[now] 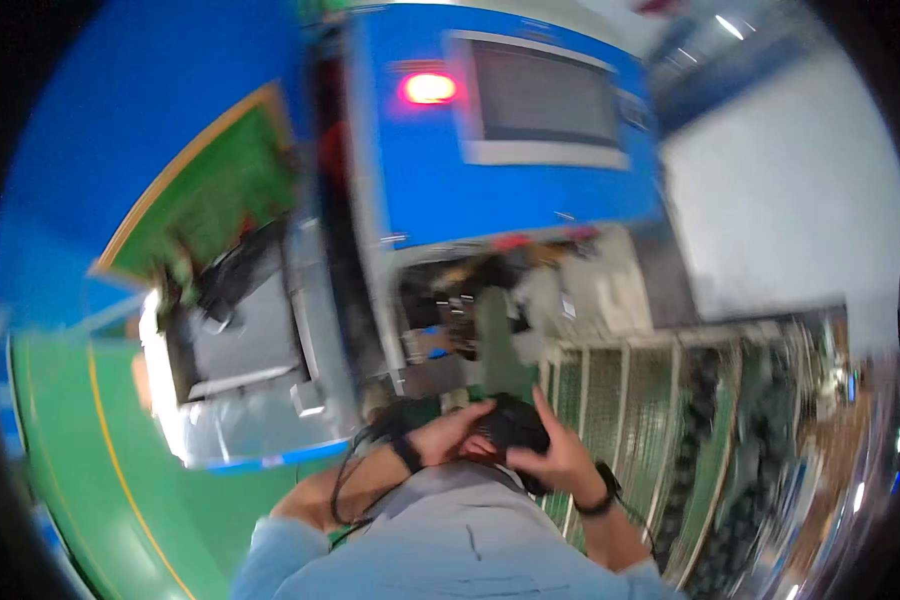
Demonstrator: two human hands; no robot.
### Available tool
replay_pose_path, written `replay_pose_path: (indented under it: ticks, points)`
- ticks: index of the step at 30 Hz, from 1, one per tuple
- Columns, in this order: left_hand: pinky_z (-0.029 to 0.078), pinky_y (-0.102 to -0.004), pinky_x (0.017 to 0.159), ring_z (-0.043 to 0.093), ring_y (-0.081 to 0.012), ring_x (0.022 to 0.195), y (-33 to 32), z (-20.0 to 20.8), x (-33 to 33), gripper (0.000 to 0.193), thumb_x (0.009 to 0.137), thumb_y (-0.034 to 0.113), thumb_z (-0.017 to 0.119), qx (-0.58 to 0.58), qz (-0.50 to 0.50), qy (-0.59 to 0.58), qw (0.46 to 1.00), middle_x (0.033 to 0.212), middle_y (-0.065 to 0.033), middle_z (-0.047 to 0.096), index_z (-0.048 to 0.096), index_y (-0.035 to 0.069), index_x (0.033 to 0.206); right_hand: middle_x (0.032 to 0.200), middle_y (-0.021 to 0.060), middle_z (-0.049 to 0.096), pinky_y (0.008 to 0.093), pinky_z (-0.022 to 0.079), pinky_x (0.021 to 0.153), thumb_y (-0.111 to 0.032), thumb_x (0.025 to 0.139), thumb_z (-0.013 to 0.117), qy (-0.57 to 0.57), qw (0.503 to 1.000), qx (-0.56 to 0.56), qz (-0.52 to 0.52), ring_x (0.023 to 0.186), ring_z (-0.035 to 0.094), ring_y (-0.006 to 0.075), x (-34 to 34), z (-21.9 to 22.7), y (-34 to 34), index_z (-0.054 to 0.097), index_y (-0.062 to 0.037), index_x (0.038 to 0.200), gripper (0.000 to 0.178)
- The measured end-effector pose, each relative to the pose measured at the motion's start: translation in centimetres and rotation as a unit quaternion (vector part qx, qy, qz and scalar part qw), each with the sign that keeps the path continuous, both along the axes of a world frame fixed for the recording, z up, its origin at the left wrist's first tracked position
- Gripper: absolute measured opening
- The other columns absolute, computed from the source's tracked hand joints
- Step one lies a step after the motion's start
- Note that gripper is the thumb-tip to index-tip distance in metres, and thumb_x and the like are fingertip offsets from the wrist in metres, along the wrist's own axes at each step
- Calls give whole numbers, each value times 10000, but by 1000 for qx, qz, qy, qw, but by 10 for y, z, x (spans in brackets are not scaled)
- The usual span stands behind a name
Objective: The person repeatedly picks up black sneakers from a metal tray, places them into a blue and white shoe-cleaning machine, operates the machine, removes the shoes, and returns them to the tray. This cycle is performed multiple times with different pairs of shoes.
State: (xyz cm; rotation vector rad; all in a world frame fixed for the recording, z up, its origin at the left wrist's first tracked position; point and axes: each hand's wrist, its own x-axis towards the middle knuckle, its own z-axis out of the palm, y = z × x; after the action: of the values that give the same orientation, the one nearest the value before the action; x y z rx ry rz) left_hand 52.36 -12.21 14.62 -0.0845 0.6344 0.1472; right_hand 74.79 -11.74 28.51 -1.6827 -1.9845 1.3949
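In front of my waist I have a dark, rounded thing, black and soft-looking like a pouch point(518, 425); blur hides its exact kind. My left hand point(455, 435) is curled against its left side, with fingertips partly tucked behind it. Along the right side lies my right hand point(560, 455), its index finger pointing up and its thumb across the front of the black pouch. Black bands circle both wrists, and a thin dark cable point(340, 490) loops beside the left forearm.
Ahead stands a blue machine point(420, 190) with a dark screen point(545, 95) and a glowing red light point(429, 88). A grey-topped cart or unit point(245, 345) is at left on green floor point(80, 450). Slatted racks point(620, 430) extend to the right below a white panel point(770, 190).
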Motion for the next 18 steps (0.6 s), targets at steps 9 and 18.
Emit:
replay_pose_path:
  ticks: [9,18]
  points:
    - [602,-361,739,734,-215,916,-19,-7,-28,369,982,312,651,243,71,299,920,1112,-81,749,695,29,1214,1424,111,646,336,468,1096,-147,878,849,503,794,-154,-304,1239,620,190,-30,-100,49,401,-12,1631,887]
    - [503,-369,953,650,-199,1036,-27,25,39,453,986,363,723,449,47,388,804,1193,-76,736,715,-11,1242,1242,227,669,425,640,861,-252,1006,678,767,431,-1,-475,990,718,280,329,-102,-124,511,2,1484,566]
